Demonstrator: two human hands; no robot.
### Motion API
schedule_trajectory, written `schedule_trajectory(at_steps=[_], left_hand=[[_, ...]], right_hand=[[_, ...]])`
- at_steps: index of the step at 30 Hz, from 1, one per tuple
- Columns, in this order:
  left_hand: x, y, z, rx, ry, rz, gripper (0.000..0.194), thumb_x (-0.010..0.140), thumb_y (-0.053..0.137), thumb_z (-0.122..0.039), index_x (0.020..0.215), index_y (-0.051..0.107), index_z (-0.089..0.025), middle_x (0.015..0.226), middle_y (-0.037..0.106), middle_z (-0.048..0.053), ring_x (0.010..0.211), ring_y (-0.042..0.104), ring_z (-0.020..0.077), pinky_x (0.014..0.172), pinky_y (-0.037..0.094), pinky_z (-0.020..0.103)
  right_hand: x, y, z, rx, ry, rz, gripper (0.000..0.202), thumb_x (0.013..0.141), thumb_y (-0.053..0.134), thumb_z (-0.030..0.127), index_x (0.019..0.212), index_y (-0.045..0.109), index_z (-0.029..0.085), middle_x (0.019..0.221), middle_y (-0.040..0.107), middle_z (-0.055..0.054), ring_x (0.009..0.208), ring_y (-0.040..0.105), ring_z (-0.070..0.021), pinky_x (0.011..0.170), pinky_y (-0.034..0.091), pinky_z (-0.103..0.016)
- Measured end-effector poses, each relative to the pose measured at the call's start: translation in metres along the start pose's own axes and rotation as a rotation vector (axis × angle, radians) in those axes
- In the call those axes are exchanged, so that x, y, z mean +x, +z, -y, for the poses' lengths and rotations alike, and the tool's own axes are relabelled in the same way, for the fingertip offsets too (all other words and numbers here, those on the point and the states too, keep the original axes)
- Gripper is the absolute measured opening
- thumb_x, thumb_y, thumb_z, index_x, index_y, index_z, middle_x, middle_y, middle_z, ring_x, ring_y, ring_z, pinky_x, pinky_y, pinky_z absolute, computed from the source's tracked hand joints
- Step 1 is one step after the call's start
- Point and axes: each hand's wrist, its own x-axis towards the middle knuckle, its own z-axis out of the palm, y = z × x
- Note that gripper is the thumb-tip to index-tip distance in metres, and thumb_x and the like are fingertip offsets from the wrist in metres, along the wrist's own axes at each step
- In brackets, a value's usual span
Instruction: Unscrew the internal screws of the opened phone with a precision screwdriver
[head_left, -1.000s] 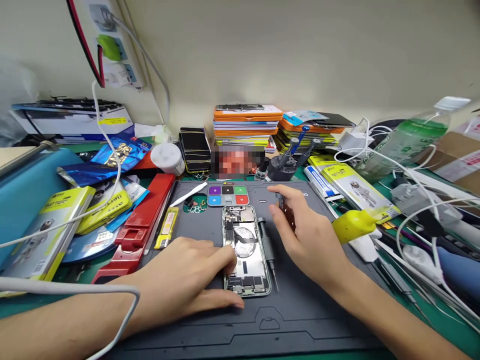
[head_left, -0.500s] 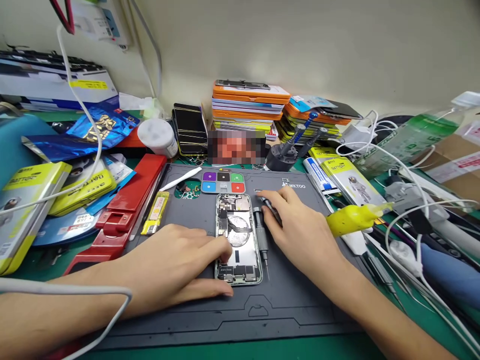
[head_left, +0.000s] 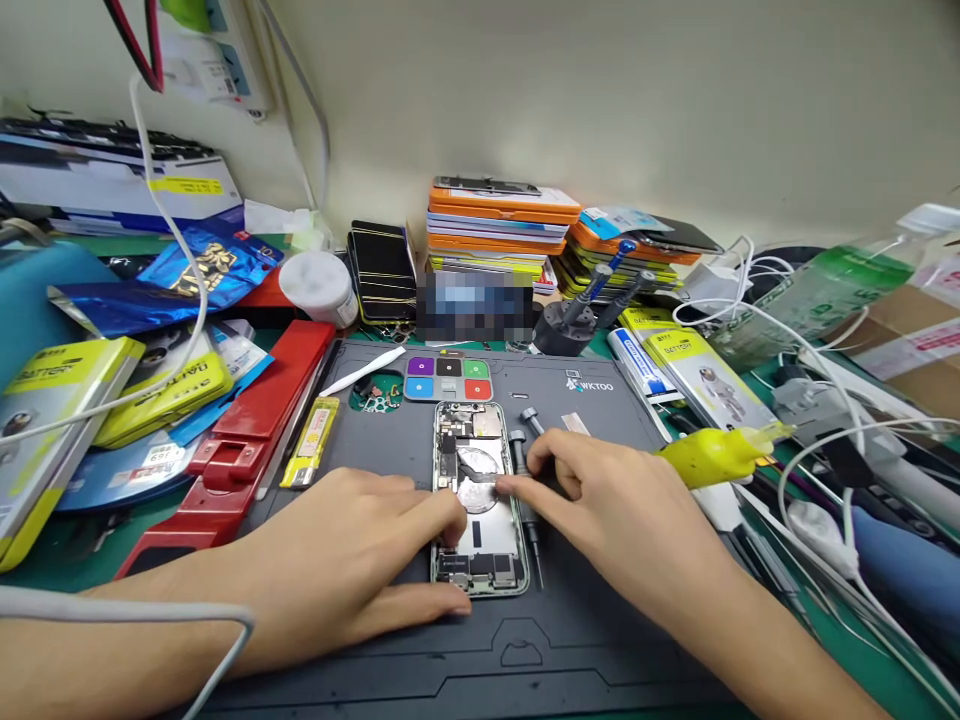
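An opened smartphone (head_left: 477,530) lies on the dark grey work mat (head_left: 360,425), its inner parts showing. My left hand (head_left: 367,545) holds the phone at its lower left, a curled finger over the edge and the thumb by the bottom corner. At the phone's right side is my right hand (head_left: 592,485), fingers apart, thumb tip at the phone's edge near a dark flat cable. Under the right thumb runs a grey screwdriver (head_left: 529,525), lying along the phone. A second screwdriver (head_left: 532,421) is partly hidden by the right fingers.
Behind the phone lies a colour-patched plate (head_left: 448,378). A yellow-wrapped strip (head_left: 310,440), a white pry tool (head_left: 365,371) and a red clamp-like tool (head_left: 255,420) are to the left. A screwdriver stand (head_left: 562,325) is at the back. A yellow bottle (head_left: 709,458) lies right.
My right hand has come off the second screwdriver and moved toward me and left, to the phone's edge. A small pale strip now shows on the mat. My left hand stays on the phone.
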Motion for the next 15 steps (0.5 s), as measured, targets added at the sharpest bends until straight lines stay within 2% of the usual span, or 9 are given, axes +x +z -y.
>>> schedule_trajectory(at_steps=[2,5,8,12,14,15], left_hand=[[0.0,0.0,0.0,-0.001,-0.008,0.009,0.027,0.108,0.066,-0.052,0.11,0.058,-0.026,0.087,0.073,-0.003,0.069,0.07,0.0216,0.061,0.042,0.031],[0.001,0.001,0.001,0.009,-0.006,0.0,0.026,0.108,0.066,-0.052,0.11,0.057,-0.027,0.086,0.072,-0.004,0.069,0.071,0.0216,0.061,0.042,0.032],[0.001,0.002,0.002,0.011,0.013,-0.012,0.027,0.109,0.064,-0.052,0.112,0.055,-0.027,0.088,0.073,-0.004,0.071,0.071,0.0216,0.061,0.042,0.032],[0.0,0.0,0.002,0.006,0.013,-0.019,0.022,0.111,0.061,-0.048,0.111,0.055,-0.027,0.087,0.073,-0.004,0.07,0.071,0.0206,0.062,0.042,0.031],[0.001,-0.002,0.0,0.006,0.011,-0.023,0.015,0.113,0.058,-0.042,0.111,0.055,-0.027,0.086,0.073,-0.004,0.069,0.071,0.02,0.062,0.042,0.031],[0.001,-0.003,-0.001,0.01,0.011,-0.024,0.012,0.113,0.057,-0.038,0.11,0.056,-0.026,0.086,0.073,-0.003,0.069,0.07,0.0198,0.062,0.042,0.031]], right_hand=[[0.0,-0.003,0.002,0.048,0.029,0.045,0.027,0.099,0.072,0.046,0.082,0.067,0.027,0.058,0.058,0.005,0.054,0.056,-0.0178,0.056,0.03,-0.03],[-0.001,-0.007,0.003,0.168,0.054,0.064,0.022,0.099,0.066,0.036,0.08,0.059,0.026,0.058,0.057,0.006,0.054,0.052,-0.016,0.053,0.031,-0.029],[-0.003,-0.009,0.003,0.38,0.052,-0.03,0.022,0.103,0.06,0.039,0.086,0.054,0.026,0.06,0.058,0.007,0.054,0.051,-0.0142,0.05,0.036,-0.027],[-0.008,-0.002,0.007,0.846,-0.07,-0.11,0.015,0.109,0.058,0.039,0.101,0.056,0.026,0.088,0.077,0.002,0.057,0.063,-0.01,0.05,0.05,-0.023],[-0.011,0.008,0.011,1.035,-0.144,-0.12,0.01,0.111,0.058,0.037,0.115,0.057,0.028,0.093,0.08,0.001,0.056,0.066,-0.0093,0.048,0.053,-0.02],[-0.014,0.014,0.013,1.086,-0.179,-0.15,0.015,0.112,0.057,0.034,0.126,0.055,0.029,0.093,0.08,0.001,0.056,0.068,-0.0095,0.047,0.054,-0.02]])
